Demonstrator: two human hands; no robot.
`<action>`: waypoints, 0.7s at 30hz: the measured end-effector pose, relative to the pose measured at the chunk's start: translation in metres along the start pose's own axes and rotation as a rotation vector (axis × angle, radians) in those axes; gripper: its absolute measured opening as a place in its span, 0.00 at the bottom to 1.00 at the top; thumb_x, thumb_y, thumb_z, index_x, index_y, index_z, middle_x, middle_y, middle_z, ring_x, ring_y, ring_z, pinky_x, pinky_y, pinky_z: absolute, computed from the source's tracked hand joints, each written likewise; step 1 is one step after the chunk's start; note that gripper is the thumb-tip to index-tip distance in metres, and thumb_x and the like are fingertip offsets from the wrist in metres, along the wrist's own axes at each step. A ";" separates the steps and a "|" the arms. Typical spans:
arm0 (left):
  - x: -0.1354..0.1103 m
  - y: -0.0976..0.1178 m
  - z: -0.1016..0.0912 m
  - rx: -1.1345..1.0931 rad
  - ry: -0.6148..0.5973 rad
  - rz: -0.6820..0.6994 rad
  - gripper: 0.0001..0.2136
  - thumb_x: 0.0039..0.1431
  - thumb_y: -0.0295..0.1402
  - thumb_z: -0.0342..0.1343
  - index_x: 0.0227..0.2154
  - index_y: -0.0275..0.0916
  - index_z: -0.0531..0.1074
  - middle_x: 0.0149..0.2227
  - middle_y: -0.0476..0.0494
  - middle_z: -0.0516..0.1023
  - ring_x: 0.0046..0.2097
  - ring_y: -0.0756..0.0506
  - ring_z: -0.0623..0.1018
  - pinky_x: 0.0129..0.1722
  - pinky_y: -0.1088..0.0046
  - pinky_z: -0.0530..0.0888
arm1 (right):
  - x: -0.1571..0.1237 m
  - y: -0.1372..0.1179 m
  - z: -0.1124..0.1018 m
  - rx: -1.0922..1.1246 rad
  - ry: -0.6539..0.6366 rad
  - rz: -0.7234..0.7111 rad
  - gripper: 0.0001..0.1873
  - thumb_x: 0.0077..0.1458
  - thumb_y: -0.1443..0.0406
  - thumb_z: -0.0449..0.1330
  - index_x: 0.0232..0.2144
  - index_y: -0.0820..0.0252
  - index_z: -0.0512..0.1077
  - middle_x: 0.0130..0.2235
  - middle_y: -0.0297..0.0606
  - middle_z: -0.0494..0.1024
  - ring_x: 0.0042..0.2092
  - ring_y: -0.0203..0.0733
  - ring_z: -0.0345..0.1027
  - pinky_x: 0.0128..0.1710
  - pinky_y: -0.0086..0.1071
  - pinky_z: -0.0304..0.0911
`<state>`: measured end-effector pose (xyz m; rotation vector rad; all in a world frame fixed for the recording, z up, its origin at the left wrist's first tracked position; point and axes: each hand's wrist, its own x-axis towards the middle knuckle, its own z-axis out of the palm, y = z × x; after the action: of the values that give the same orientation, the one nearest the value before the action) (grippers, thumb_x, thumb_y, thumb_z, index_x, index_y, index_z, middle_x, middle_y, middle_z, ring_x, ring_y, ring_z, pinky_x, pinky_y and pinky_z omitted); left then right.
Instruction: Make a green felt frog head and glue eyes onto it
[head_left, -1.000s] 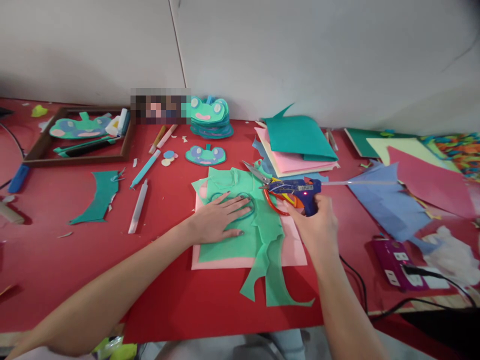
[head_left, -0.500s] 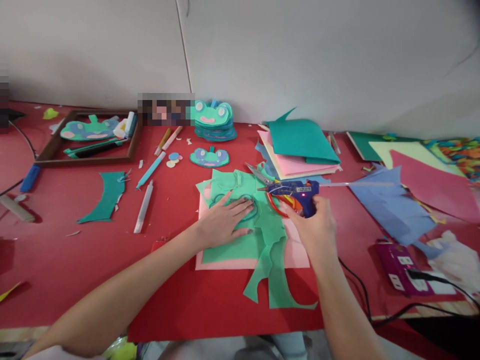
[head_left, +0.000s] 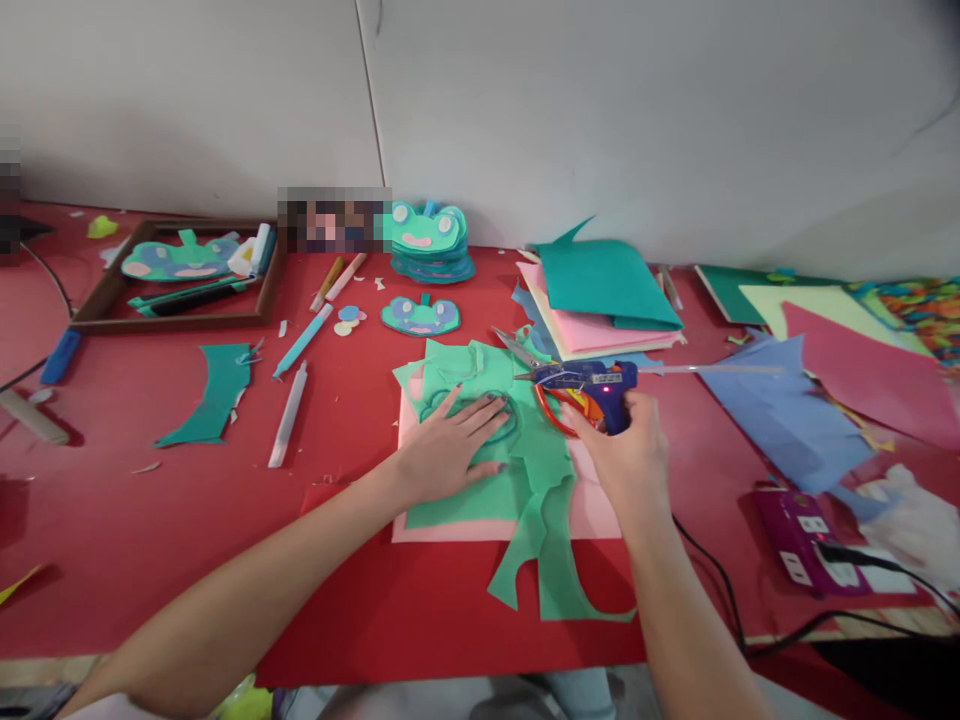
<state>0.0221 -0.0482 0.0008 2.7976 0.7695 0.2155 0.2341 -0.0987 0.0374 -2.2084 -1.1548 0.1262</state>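
My left hand (head_left: 448, 450) lies flat, fingers stretched out, over a green felt cut-out (head_left: 501, 420) on light green felt sheets (head_left: 457, 505). Most of that cut-out is hidden under the hand. Pink felt (head_left: 596, 510) shows beneath the green layers. A blue hot glue gun (head_left: 589, 378) is gripped in my right hand (head_left: 630, 450), its nozzle pointing left and a clear glue stick (head_left: 705, 369) sticking out of its back. Orange-handled scissors (head_left: 555, 410) lie partly behind the gun. Curved green felt scraps (head_left: 559, 560) hang toward the front.
Frog-face felt pieces (head_left: 429, 240) are stacked by the wall, with a single frog face (head_left: 420, 315) nearer. A wooden tray (head_left: 180, 325) and several markers (head_left: 289, 415) lie left. Folded felt (head_left: 607, 280), blue felt (head_left: 787, 410) and a purple power strip (head_left: 795, 540) with cables are right.
Almost nothing differs. Both hands and the glue gun keep their places over the felt; the whole view has shifted very slightly.
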 end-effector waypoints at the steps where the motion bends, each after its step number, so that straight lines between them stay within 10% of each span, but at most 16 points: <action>1: 0.000 0.000 0.000 -0.004 -0.003 0.000 0.29 0.61 0.49 0.33 0.60 0.38 0.48 0.63 0.40 0.49 0.63 0.42 0.52 0.61 0.54 0.39 | 0.000 0.001 0.002 0.012 0.017 -0.002 0.26 0.36 0.51 0.63 0.35 0.56 0.61 0.32 0.37 0.71 0.32 0.44 0.65 0.28 0.33 0.55; 21: 0.003 -0.002 0.001 -0.028 -0.009 0.030 0.24 0.63 0.44 0.34 0.60 0.41 0.49 0.63 0.44 0.52 0.63 0.43 0.51 0.61 0.53 0.40 | 0.006 0.019 0.029 0.187 -0.009 0.052 0.27 0.41 0.46 0.59 0.37 0.58 0.61 0.33 0.38 0.70 0.35 0.44 0.65 0.33 0.34 0.59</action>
<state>0.0236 -0.0455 -0.0005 2.7835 0.7171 0.2168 0.2413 -0.0876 0.0048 -2.0744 -1.0464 0.2557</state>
